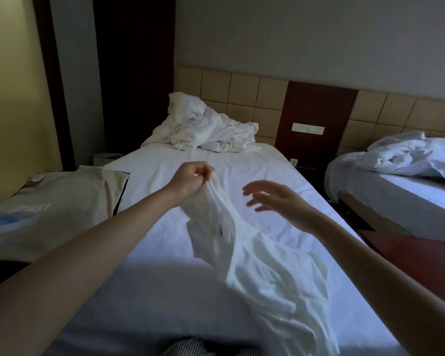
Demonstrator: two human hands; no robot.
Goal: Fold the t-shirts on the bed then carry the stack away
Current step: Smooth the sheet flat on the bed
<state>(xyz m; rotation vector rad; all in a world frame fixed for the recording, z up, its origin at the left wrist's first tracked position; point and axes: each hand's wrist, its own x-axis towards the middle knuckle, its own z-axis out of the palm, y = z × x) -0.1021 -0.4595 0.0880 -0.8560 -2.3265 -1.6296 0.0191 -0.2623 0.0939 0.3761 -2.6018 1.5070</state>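
A white t-shirt hangs crumpled over the white bed, trailing down toward the near right edge. My left hand grips its top end and lifts it above the sheet. My right hand hovers to the right of that raised end, fingers spread, touching nothing. A beige t-shirt with a blue print lies spread flat at the left edge of the bed.
A heap of white bedding sits at the head of the bed by the tiled headboard. A second bed with a rumpled duvet stands to the right, across a narrow gap. A dark wooden surface is at the near right.
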